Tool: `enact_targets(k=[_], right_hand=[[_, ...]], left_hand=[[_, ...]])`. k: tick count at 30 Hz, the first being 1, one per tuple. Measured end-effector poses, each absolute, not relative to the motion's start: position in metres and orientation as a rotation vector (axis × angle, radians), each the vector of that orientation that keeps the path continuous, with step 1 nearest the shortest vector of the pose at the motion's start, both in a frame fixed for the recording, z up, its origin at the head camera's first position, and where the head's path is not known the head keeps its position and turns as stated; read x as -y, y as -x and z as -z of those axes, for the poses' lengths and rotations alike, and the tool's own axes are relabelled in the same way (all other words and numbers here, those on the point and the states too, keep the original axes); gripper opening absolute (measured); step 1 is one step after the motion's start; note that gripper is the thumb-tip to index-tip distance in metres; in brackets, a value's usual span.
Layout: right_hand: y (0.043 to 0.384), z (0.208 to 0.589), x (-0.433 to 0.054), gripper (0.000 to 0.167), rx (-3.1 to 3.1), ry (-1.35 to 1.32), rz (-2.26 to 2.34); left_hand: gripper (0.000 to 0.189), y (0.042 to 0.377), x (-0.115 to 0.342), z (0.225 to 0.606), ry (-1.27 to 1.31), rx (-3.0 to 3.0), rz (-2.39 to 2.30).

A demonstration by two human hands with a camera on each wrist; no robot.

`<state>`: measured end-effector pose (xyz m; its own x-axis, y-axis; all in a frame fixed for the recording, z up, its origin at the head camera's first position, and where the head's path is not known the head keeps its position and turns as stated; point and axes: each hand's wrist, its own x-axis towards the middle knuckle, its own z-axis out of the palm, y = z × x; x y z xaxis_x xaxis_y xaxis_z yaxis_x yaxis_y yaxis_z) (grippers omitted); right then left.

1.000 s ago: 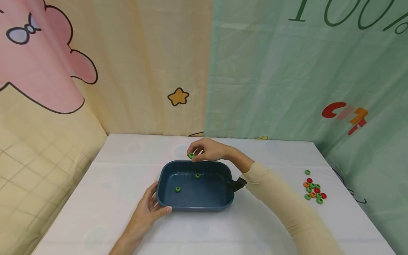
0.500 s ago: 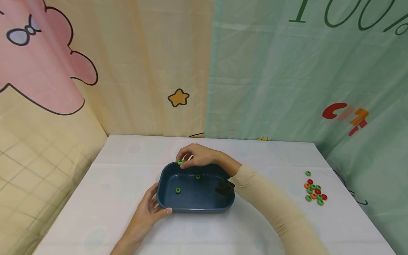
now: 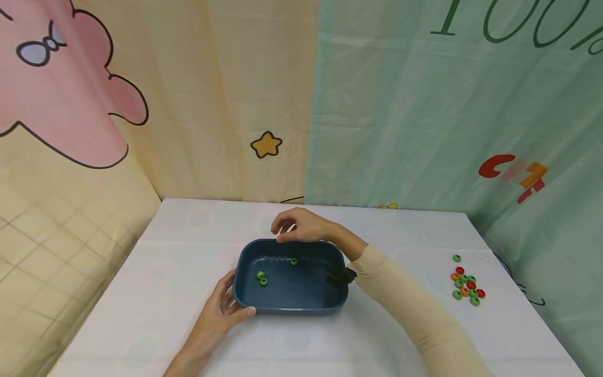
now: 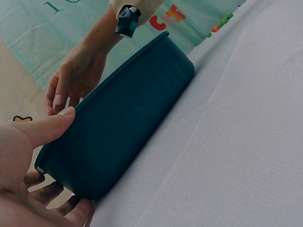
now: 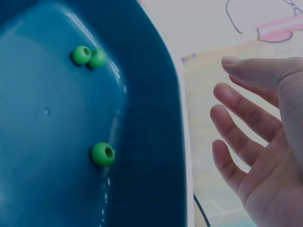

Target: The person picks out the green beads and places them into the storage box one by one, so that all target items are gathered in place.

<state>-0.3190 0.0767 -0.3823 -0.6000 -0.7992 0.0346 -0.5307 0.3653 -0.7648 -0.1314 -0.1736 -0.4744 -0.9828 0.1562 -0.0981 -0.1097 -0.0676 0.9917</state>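
A dark blue rectangular tub (image 3: 301, 293) stands on the white-covered table. My left hand (image 3: 221, 306) grips its left end, with the thumb (image 4: 59, 124) on the rim and the other fingers curled below along its side. Inside the tub lie three green beads: two touching near the left side, one of them a bead (image 3: 264, 281), and a single bead (image 5: 102, 154) farther right near the back wall. Above the back rim hovers my right hand (image 3: 303, 225), fingers loosely bent with nothing between them. The right wrist view shows that hand (image 5: 258, 123) apart from the rim.
On the table's right side lies a loose group of red, orange and green beads (image 3: 471, 285), with one green bead (image 3: 457, 258) a little behind it. Printed curtains (image 3: 377, 104) hang at the table's back edge. A black wrist camera (image 4: 127, 21) sits on the right wrist.
My right hand carried a green bead leftward over the tub and let it go beside another bead. It has since drawn back up and rightward. The left hand has kept its grip.
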Motion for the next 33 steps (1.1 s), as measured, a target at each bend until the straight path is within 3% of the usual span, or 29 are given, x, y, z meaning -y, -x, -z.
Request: enact_targets(k=[33], right_hand=[[0.294, 0.38, -0.188, 0.018, -2.412, 0.864, 1.133]], left_hand=[[0.097, 0.131, 0.173, 0.475, -0.042, -2.013, -2.174]])
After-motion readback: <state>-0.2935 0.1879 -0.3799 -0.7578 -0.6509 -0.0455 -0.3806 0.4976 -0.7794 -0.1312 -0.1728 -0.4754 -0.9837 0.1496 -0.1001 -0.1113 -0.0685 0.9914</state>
